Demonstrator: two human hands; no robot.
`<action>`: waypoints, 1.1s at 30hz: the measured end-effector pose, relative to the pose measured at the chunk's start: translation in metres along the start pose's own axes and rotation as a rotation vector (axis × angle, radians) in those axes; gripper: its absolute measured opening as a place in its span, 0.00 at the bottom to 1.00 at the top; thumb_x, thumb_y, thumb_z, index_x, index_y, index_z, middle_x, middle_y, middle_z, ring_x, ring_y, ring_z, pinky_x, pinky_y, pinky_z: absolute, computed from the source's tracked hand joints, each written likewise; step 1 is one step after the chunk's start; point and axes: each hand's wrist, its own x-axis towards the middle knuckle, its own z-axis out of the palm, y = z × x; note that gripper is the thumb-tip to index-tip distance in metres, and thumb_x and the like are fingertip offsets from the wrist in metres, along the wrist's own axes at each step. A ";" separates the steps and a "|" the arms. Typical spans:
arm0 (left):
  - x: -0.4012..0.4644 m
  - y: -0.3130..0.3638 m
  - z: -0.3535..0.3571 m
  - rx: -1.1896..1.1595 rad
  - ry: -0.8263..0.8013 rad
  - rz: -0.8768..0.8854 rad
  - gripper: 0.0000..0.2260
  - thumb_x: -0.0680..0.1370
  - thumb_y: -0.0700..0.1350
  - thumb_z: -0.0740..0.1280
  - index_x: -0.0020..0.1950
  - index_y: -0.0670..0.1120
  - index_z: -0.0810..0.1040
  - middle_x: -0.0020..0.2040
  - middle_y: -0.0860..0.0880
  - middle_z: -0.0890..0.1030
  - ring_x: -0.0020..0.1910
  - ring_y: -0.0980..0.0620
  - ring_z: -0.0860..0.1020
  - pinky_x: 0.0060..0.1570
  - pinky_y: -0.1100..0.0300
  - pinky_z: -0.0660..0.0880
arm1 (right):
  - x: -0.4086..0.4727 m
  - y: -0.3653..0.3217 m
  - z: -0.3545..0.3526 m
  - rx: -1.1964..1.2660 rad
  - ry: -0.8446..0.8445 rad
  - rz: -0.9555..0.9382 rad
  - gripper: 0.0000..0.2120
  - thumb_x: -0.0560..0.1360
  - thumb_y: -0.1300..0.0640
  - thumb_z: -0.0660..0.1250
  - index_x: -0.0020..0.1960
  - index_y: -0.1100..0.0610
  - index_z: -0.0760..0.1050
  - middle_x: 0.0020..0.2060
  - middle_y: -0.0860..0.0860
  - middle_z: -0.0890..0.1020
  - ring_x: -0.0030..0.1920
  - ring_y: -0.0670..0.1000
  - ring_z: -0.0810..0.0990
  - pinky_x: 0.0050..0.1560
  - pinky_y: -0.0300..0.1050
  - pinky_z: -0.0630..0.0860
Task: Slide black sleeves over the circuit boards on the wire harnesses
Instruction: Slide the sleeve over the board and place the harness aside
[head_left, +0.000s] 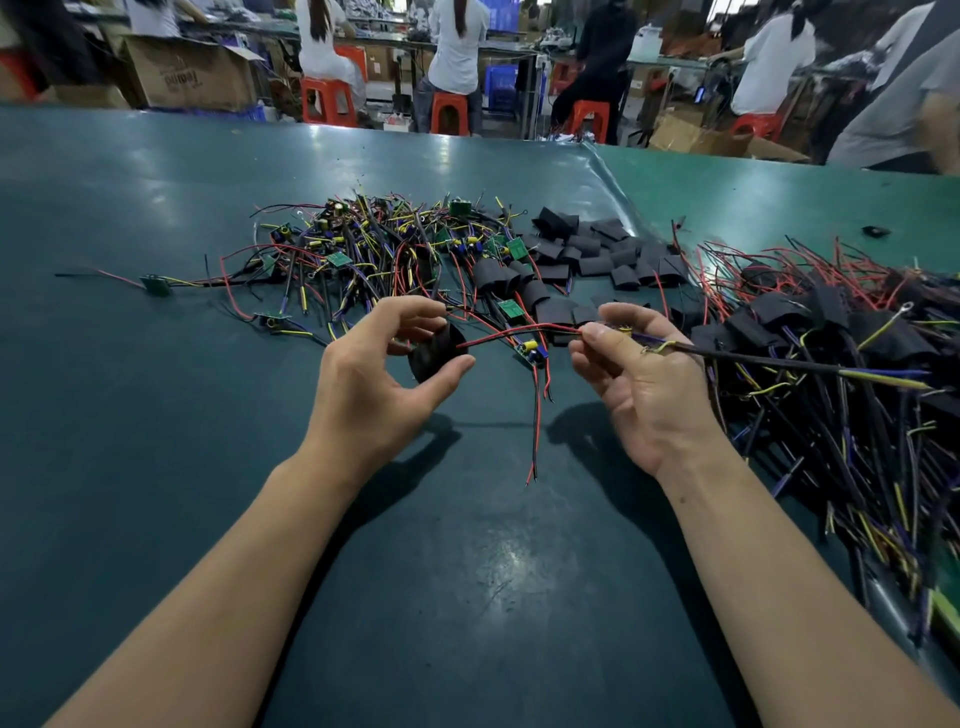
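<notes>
My left hand (379, 374) pinches a black sleeve (435, 352) between thumb and fingers, its mouth turned to the right. My right hand (639, 374) grips a wire harness (779, 365) at its circuit board, which the fingers mostly hide. The harness's red and black leads (514, 332) run left into the sleeve's mouth. Its black, blue and yellow wires stick out to the right. Behind my hands lies a tangled pile of bare harnesses with green boards (374, 244). Loose black sleeves (587, 254) lie to the right of that pile.
A heap of sleeved harnesses (831, 353) covers the right side of the green table (156, 415). One stray harness (156, 285) lies at the left. Several people sit on red stools (328, 101) beyond the far edge, beside cardboard boxes (192, 73).
</notes>
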 end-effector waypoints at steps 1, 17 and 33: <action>0.000 0.000 0.000 0.023 -0.019 0.018 0.19 0.70 0.44 0.78 0.58 0.45 0.78 0.49 0.51 0.83 0.49 0.56 0.81 0.51 0.55 0.78 | -0.001 0.001 0.001 -0.058 -0.014 -0.025 0.10 0.73 0.74 0.67 0.47 0.61 0.76 0.31 0.52 0.82 0.32 0.52 0.83 0.36 0.40 0.80; 0.000 0.011 0.020 0.094 -0.180 0.243 0.16 0.72 0.44 0.76 0.57 0.41 0.80 0.51 0.48 0.82 0.49 0.48 0.79 0.51 0.53 0.77 | -0.018 0.022 0.017 -0.355 -0.264 0.125 0.10 0.82 0.62 0.61 0.61 0.60 0.65 0.45 0.59 0.77 0.34 0.51 0.83 0.26 0.45 0.80; 0.002 0.015 0.019 -0.043 -0.262 0.304 0.12 0.73 0.40 0.75 0.54 0.37 0.81 0.49 0.45 0.83 0.49 0.45 0.80 0.50 0.51 0.77 | -0.016 0.021 0.007 -0.349 -0.378 0.253 0.11 0.76 0.58 0.68 0.53 0.58 0.67 0.34 0.55 0.84 0.27 0.53 0.81 0.23 0.41 0.76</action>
